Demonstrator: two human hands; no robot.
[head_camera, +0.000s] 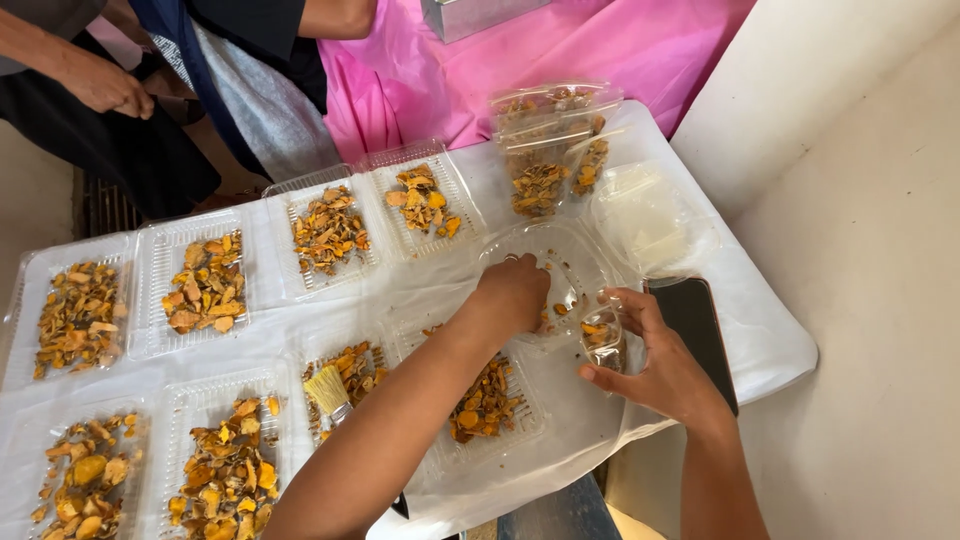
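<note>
Thin clear plastic bowl (560, 262), light, flimsy; right hand (655, 365) pinching near rim; left hand (512, 293) closed inside over brittle orange-brown pieces (592, 333).

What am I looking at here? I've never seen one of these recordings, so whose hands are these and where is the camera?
One picture, from a camera worn on a person's head, looking down. The two bare arms from the bottom are theirs. The left hand reaches into a clear round container; the right hand holds a small clear cup with a few orange pieces. The white-covered table bears clear plastic trays of dried orange-brown pieces, a small brush, filled clear bags and a dark phone. Another person's hand shows top left.
</note>
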